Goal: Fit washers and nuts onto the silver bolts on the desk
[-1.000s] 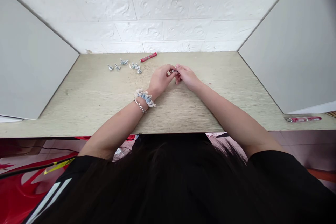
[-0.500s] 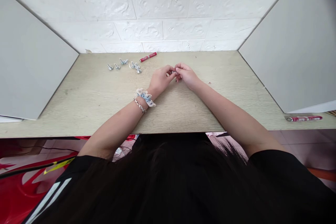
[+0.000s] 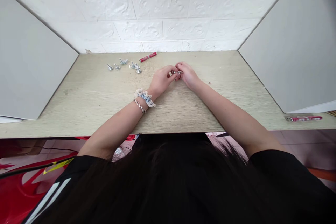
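Over the middle of the table, my left hand (image 3: 160,79) and my right hand (image 3: 190,77) meet fingertip to fingertip. Between them is a small silver bolt (image 3: 179,72), largely covered by the fingers. The left thumb and forefinger pinch its left end. On its other end, the right fingers are curled closed. Whether a nut or washer sits on it is too small to tell. Off to the left stand several similar silver bolts (image 3: 138,69) with wide round bases, some single and others clustered, shanks pointing up.
A red tube (image 3: 148,57) lies behind the bolts, close to the white brick wall (image 3: 168,28). Another red tube (image 3: 303,118) rests at the table's right front edge. Grey panels (image 3: 34,56) flank the pale wooden table (image 3: 91,112) on both sides.
The fingers of my right hand have shifted and opened slightly, so more of the bolt shows between the hands. The bolts on the table and the tubes have stayed put.
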`<state>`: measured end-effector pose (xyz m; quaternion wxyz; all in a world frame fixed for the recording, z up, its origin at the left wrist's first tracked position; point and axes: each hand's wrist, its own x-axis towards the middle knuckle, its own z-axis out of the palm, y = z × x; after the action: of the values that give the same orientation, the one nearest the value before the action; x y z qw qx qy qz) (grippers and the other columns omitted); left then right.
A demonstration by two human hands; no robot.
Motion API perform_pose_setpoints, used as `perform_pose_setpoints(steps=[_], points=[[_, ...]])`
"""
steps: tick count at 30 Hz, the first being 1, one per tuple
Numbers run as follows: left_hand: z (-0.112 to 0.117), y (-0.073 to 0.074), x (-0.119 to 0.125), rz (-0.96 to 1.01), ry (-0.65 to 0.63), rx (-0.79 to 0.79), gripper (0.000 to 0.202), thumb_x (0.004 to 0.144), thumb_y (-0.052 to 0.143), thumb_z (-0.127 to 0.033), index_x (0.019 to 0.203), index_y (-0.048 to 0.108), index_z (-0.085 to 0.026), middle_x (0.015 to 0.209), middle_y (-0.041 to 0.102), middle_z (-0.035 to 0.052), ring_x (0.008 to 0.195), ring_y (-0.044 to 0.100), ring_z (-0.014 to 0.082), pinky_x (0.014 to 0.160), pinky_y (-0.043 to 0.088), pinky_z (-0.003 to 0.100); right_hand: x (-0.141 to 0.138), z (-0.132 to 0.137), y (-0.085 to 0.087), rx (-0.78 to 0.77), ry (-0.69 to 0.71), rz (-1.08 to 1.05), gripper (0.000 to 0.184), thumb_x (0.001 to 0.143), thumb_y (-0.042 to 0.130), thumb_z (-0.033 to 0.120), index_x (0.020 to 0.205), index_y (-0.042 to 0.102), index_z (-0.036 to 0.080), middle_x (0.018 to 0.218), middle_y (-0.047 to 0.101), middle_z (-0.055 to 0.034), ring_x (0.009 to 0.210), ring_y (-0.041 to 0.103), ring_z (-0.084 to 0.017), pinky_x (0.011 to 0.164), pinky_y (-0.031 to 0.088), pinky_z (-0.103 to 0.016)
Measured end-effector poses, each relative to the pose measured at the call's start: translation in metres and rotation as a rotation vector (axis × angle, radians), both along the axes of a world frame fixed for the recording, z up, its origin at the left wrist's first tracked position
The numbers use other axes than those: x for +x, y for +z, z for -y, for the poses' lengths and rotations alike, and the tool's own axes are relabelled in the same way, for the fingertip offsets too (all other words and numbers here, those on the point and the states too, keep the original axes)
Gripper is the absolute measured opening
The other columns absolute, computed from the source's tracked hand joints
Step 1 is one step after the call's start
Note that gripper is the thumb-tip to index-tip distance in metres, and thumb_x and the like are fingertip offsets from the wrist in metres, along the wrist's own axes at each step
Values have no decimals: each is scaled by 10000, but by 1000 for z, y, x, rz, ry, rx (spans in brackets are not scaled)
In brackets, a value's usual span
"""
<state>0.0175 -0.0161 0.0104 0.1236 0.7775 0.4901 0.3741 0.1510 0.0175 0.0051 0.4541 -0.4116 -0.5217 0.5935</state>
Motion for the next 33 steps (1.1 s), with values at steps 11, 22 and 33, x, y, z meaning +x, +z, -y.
perform_pose_setpoints(steps=[11,22,33], points=[[4,0,0,-51,-74,125,113,891,542,-255,929,635,-204,881,663,23,771,589,126,758,461,277,1,8,6,-17,23,244,637,789,364,771,511,397,199,361,365,22,380,476,-113,448,418,-245],[-2,-2,-1,32,30,67,109,890,536,-270,905,624,-207,897,678,6,689,554,102,709,460,251,-1,6,8,4,47,171,503,850,460,630,638,488,175,365,368,64,332,379,-75,396,365,-208],[-5,-4,-2,52,67,31,143,898,522,-319,903,616,-212,864,676,4,668,548,107,655,445,247,3,4,2,35,85,23,327,883,549,431,688,461,185,479,431,62,414,401,-69,441,363,-194]])
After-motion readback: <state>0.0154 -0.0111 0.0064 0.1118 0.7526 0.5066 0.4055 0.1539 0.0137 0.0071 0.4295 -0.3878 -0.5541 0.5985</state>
